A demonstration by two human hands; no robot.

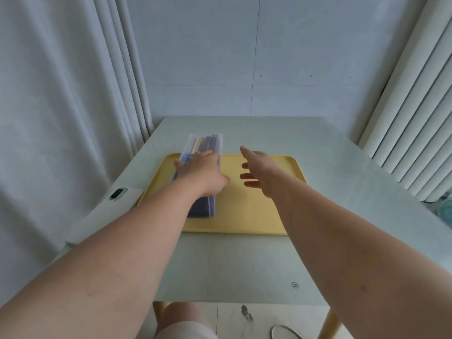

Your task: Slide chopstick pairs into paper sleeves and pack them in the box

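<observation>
So the clear box (216, 149) is lying long-ways on the left part of the yellow tray (244, 216), a bit skewed, with its far end poking past the tray's back rim and over the table (232, 265). Through the plastic you can see chopsticks (199, 144), some pale and some dark, plus bluish stuff further down (could be the sleeves, honestly can't tell through the plastic).

The left hand (201, 171) is laid on top of the box around its middle. Its fingers are stretched out fairly straight across the lid, reaching the left edge, and the thumb sticks out to the right. It looks like a flat press, not a grab.

The right hand (263, 172) is just to the right of the box, up over the tray, fingers spread apart and holding nothing. It isn't touching the box.

There's a white phone (117, 194) at the table's left edge, right beside the tray's corner. Pale curtains (61, 94) hang on the left, with more pleated ones on the right and a tiled wall (208, 57) behind. Down at the bottom there's a bare knee (181, 316) and a metal ring (285, 332) on the floor.
</observation>
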